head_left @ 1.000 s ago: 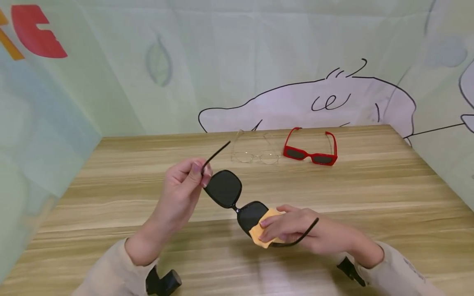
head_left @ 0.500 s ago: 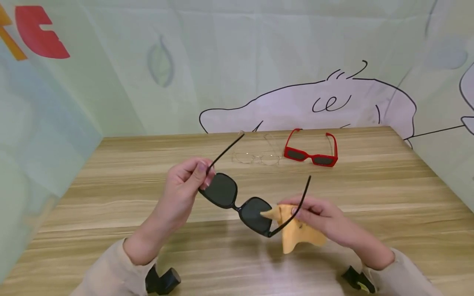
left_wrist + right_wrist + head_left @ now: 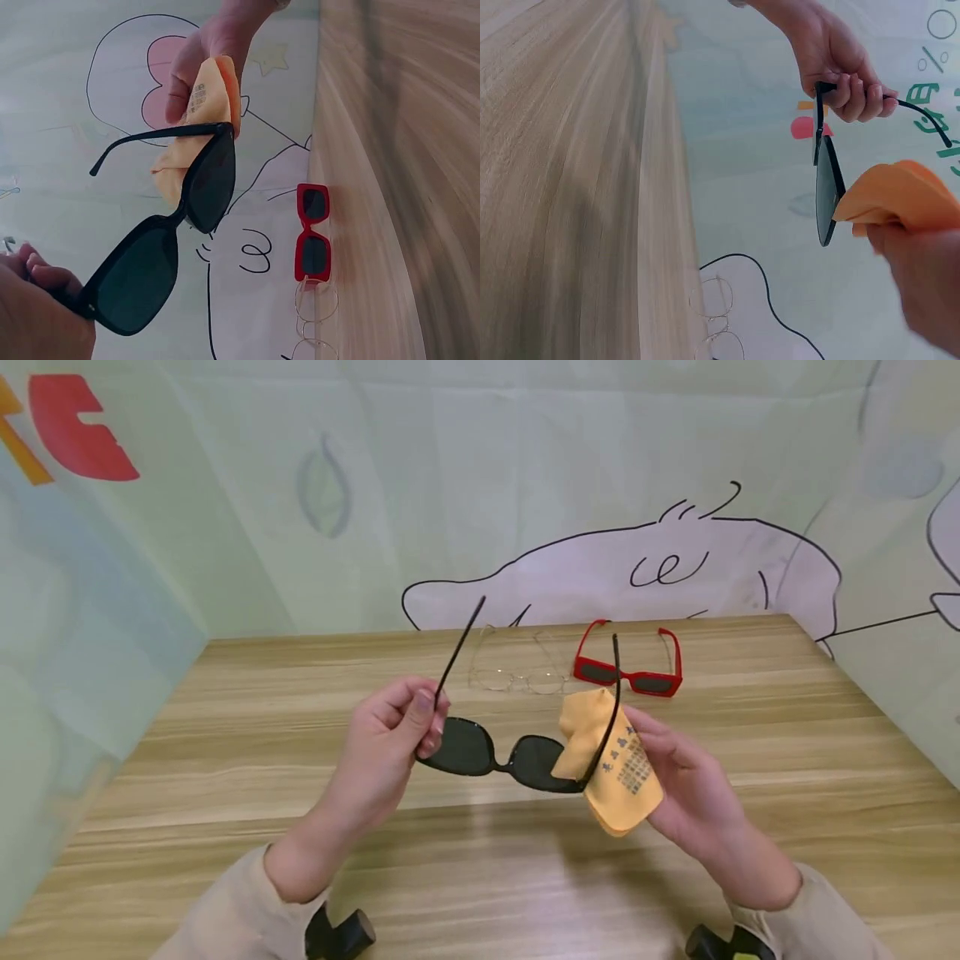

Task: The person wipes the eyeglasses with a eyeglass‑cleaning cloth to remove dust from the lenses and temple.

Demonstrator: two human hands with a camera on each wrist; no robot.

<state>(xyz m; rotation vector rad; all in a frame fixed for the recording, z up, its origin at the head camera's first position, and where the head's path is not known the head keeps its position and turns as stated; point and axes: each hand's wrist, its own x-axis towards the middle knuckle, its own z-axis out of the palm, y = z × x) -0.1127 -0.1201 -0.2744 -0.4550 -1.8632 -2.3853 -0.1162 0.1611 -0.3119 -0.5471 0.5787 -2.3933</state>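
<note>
My left hand [image 3: 386, 747] grips black sunglasses [image 3: 467, 747] by one temple near its hinge. They are up off the table, with both temples unfolded and pointing away from me. A yellow-orange cleaning cloth [image 3: 630, 781] with dark print laps over the outer part of the right lens, behind the other temple. My right hand [image 3: 693, 789] holds this cloth from its right side, most fingers hidden behind it. In the right wrist view the folded cloth [image 3: 199, 150] edge meets the lens; the left wrist view shows the black frame [image 3: 180, 214] tilted in front of the cloth.
Red sunglasses [image 3: 652, 684] with dark lenses lie towards the back of the wooden table [image 3: 262, 735]. Thin wire-framed glasses [image 3: 517, 677] rest to their left. Behind the table hangs a printed backdrop [image 3: 465, 485]. Black wrist devices [image 3: 348, 937] sit at both cuffs.
The right hand has drawn the cloth off the lens front, turned palm up and brought it up behind the right temple. The sunglasses have swung more level, their temples now pointing upward in view.
</note>
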